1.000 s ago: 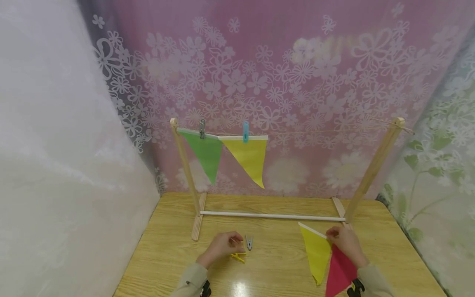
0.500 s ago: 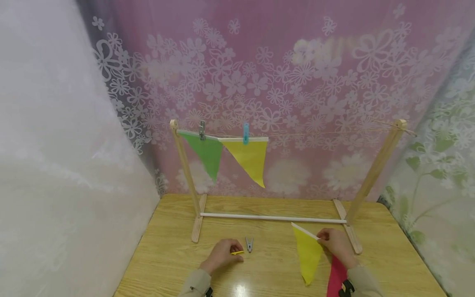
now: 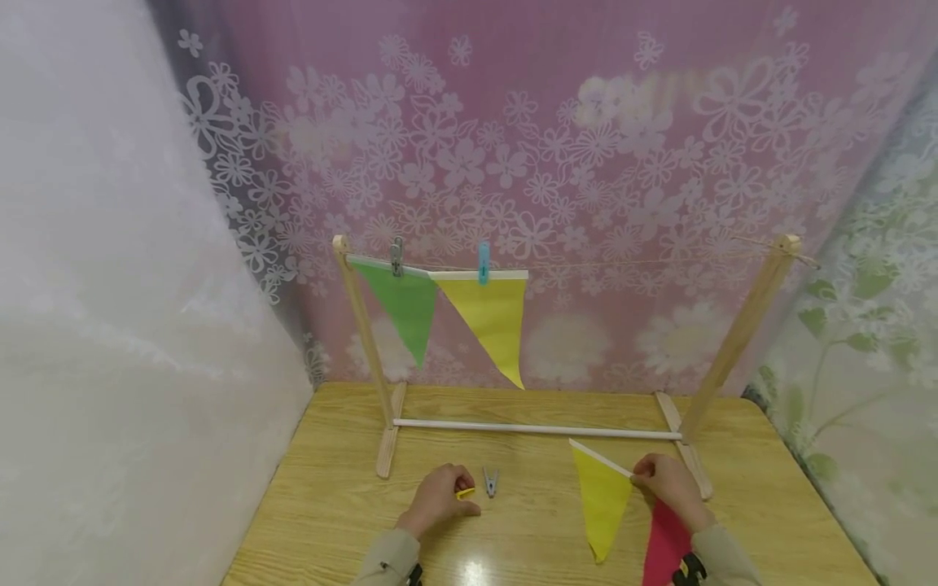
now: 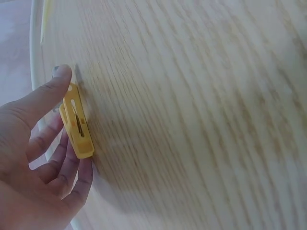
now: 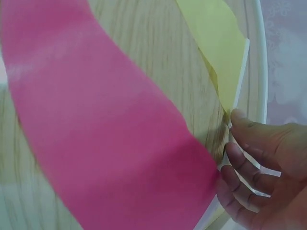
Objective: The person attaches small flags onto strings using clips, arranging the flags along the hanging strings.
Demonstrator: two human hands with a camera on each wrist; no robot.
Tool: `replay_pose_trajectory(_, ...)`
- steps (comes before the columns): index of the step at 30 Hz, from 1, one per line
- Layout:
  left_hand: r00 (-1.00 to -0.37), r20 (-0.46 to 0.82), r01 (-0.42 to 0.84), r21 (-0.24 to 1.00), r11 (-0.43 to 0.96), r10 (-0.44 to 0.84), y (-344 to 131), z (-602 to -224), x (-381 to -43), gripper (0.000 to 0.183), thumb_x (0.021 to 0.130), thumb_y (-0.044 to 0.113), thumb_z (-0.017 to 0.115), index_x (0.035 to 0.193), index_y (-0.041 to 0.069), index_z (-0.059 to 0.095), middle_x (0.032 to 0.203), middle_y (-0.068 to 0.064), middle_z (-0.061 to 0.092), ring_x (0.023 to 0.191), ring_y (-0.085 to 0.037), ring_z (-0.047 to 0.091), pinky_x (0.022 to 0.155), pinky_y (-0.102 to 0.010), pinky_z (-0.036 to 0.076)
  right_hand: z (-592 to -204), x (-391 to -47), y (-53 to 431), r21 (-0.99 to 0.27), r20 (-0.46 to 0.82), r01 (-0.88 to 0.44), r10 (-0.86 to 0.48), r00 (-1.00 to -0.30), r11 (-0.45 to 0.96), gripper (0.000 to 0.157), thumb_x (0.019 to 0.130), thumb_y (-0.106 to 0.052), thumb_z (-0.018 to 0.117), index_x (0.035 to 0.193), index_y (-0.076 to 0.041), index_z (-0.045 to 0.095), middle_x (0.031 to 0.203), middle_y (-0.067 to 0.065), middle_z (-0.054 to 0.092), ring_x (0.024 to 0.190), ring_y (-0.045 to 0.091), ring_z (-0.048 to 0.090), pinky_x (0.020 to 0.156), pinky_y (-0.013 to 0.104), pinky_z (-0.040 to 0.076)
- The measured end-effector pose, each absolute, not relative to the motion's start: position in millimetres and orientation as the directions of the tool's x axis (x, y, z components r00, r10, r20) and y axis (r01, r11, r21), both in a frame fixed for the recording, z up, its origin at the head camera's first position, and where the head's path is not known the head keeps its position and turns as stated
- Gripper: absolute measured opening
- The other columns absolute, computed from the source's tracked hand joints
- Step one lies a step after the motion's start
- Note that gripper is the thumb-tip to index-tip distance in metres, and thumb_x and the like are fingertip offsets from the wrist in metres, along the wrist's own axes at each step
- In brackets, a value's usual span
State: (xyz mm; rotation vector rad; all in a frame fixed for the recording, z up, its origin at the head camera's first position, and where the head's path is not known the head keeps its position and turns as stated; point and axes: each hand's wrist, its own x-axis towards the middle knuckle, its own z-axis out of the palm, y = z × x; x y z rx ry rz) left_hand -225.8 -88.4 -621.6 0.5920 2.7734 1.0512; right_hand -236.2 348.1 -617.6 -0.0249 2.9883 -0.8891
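Low over the table, my left hand (image 3: 437, 498) holds a yellow clothespin (image 4: 79, 124) between thumb and fingers. A grey clothespin (image 3: 490, 483) lies just to its right. My right hand (image 3: 670, 488) pinches the white top band of a pennant string where a yellow pennant (image 3: 602, 506) meets a red pennant (image 3: 665, 544). The red one appears pink in the right wrist view and is partly hidden by that hand in the head view. On the twine hang a green pennant (image 3: 403, 303) under a grey clip (image 3: 396, 257) and another yellow pennant (image 3: 493, 321) under a blue clip (image 3: 484, 263).
A wooden stand rises at the back, with a left post (image 3: 364, 342), a right post (image 3: 742, 334) and a white crossbar (image 3: 535, 428). Twine (image 3: 645, 261) runs between the post tops. Floral curtains (image 3: 557, 163) enclose the wooden table (image 3: 528, 537).
My left hand has picked up the yellow clothespin from beside the grey one. My right hand has shifted slightly left, drawing the yellow and red pennants with it.
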Motion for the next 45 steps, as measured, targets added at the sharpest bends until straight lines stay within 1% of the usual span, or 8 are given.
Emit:
replay_pose_trajectory(5, -0.924, 0.022, 0.312, 0.618, 0.722, 0.381, -86.8, -623.1, -226.5, 0.036, 0.072, 0.026, 0.093, 0.093, 0.012, 0.068, 0.087, 0.002, 0.059, 0.074, -0.004, 0.048, 0.066, -0.024, 0.046, -616.2, -236.2, 341.4, -0.523, -0.065, 0.027, -0.007, -0.998, 0.852, 0.013, 0.083, -0.013, 0.081, 0.085, -0.004, 0.072, 0.076, 0.000, 0.065, 0.067, 0.014, 0.056, 0.060, 0.032, 0.048)
replay_pose_trajectory(15, -0.935, 0.024, 0.295, 0.605, 0.740, 0.354, -85.7, -620.3, -224.0, 0.037, 0.071, 0.024, 0.094, 0.089, 0.010, 0.066, 0.083, -0.002, 0.058, 0.069, -0.006, 0.044, 0.062, -0.024, 0.042, -615.7, -237.5, 334.5, -0.512, -0.100, 0.056, 0.005, -0.995, 0.857, 0.015, 0.084, -0.013, 0.081, 0.086, -0.005, 0.068, 0.077, 0.000, 0.063, 0.067, 0.015, 0.054, 0.060, 0.032, 0.046)
replay_pose_trajectory(21, -0.940, 0.074, 0.312, 0.585, 0.749, 0.333, -84.6, -620.6, -222.3, 0.033, 0.074, 0.022, 0.092, 0.089, 0.008, 0.067, 0.081, -0.002, 0.060, 0.069, -0.006, 0.047, 0.061, -0.024, 0.043, -617.1, -237.0, 334.9, -0.545, -0.078, 0.036, -0.008, -0.997, 0.838, 0.013, 0.083, -0.011, 0.080, 0.089, -0.005, 0.070, 0.076, -0.001, 0.062, 0.068, 0.014, 0.053, 0.060, 0.031, 0.045)
replay_pose_trajectory(27, -0.957, 0.087, 0.266, 0.646, 0.716, 0.277, -86.5, -618.8, -224.4, 0.030, 0.079, 0.023, 0.088, 0.093, 0.005, 0.068, 0.084, -0.004, 0.066, 0.071, -0.010, 0.054, 0.061, -0.026, 0.047, -617.5, -236.3, 336.7, -0.636, -0.060, 0.002, -0.046, -0.997, 0.772, 0.010, 0.087, -0.009, 0.078, 0.092, -0.002, 0.073, 0.079, 0.002, 0.068, 0.071, 0.015, 0.059, 0.063, 0.031, 0.049)
replay_pose_trajectory(34, -0.965, 0.121, 0.252, 0.663, 0.705, 0.231, -90.5, -616.3, -230.3, 0.028, 0.084, 0.022, 0.084, 0.099, 0.002, 0.072, 0.089, -0.008, 0.070, 0.078, -0.022, 0.065, 0.065, -0.030, 0.053, -612.8, -237.2, 335.3, -0.752, -0.101, 0.048, -0.043, -0.994, 0.658, 0.025, 0.094, -0.012, 0.073, 0.108, 0.008, 0.072, 0.093, 0.014, 0.075, 0.080, 0.019, 0.069, 0.067, 0.031, 0.057)
replay_pose_trajectory(38, -0.966, 0.128, 0.251, 0.668, 0.701, 0.224, -89.4, -611.4, -232.4, 0.027, 0.086, 0.023, 0.083, 0.099, 0.001, 0.074, 0.090, -0.009, 0.071, 0.079, -0.023, 0.066, 0.067, -0.031, 0.055, -612.9, -236.5, 331.8, -0.843, -0.140, 0.102, -0.031, -0.990, 0.529, 0.034, 0.097, -0.011, 0.069, 0.115, 0.017, 0.065, 0.093, 0.022, 0.075, 0.077, 0.025, 0.073, 0.067, 0.033, 0.061)
replay_pose_trajectory(40, -0.970, 0.109, 0.231, 0.684, 0.692, 0.216, -88.3, -609.4, -233.2, 0.027, 0.086, 0.022, 0.083, 0.100, 0.002, 0.073, 0.090, -0.008, 0.071, 0.079, -0.021, 0.066, 0.067, -0.030, 0.055, -615.3, -236.8, 330.2, -0.856, -0.147, 0.129, 0.003, -0.989, 0.501, 0.036, 0.098, -0.015, 0.069, 0.115, 0.017, 0.065, 0.090, 0.020, 0.075, 0.073, 0.024, 0.073, 0.064, 0.032, 0.060)
replay_pose_trajectory(45, -0.975, 0.096, 0.205, 0.733, 0.649, 0.199, -88.5, -603.3, -234.1, 0.025, 0.087, 0.019, 0.082, 0.098, -0.001, 0.073, 0.088, -0.009, 0.072, 0.077, -0.020, 0.067, 0.066, -0.031, 0.057, -620.4, -237.5, 328.0, -0.826, -0.146, 0.178, 0.102, -0.984, 0.535, 0.040, 0.096, -0.027, 0.073, 0.115, 0.008, 0.071, 0.081, 0.010, 0.076, 0.067, 0.018, 0.071, 0.060, 0.026, 0.055)
